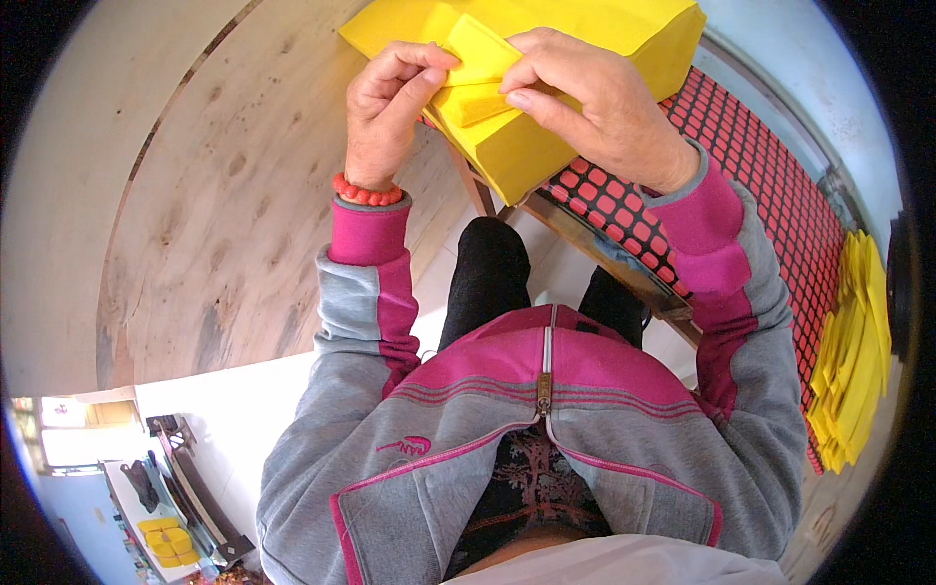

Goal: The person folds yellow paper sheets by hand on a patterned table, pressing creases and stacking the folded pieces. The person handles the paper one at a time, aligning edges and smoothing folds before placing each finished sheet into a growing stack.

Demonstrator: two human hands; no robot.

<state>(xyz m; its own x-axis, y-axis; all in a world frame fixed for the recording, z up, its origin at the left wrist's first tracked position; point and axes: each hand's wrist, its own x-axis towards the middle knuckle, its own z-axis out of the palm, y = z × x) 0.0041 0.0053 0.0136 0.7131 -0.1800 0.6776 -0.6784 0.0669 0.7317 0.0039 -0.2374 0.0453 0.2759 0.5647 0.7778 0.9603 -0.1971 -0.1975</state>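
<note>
Both hands pinch a folded piece of yellow fabric (480, 51) near the far edge of the view. My left hand (383, 107), with a red bead bracelet at the wrist, is closed, with thumb and forefinger on the fabric's left side. My right hand (603, 109) is closed on its right side, thumb toward me. Just below the fingers lies a thicker folded yellow strip (478, 103). Beneath the hands spreads a large yellow fabric sheet or stack (522, 161), its near corner hanging over the table edge; the fingers partly hide the folds.
A table with a red-and-black patterned cover (746, 166) runs along my right. Several yellow fabric pieces (850, 356) hang over its right end. A large wooden board (253, 205) fills the left. Behind at lower left, yellow bundles (168, 542) lie on another table.
</note>
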